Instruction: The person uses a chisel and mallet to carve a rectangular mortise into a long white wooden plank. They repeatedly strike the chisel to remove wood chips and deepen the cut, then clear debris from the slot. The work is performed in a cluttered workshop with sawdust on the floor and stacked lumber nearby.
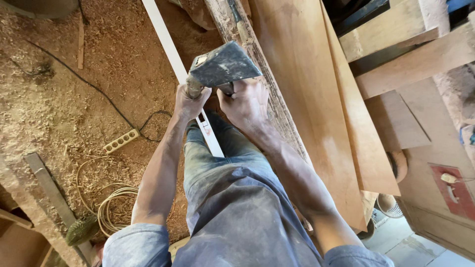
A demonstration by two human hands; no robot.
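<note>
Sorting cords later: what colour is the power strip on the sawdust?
Pale cream power strip, clearest in the head view.

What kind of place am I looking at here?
Most likely a woodworking shop: sawdust covers the floor, long planks lie stacked, and both hands hold an axe-like tool.

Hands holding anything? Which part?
Both the left hand and right hand grip the axe by its handle, just below the head.

light: bright, even daylight | shadows: soft, short, under arms | glare: pale sheen on wood plank [316, 99] and white strip [168, 47] | focus: sharp centre | edges: wide-angle bend, slight corner softness
</note>
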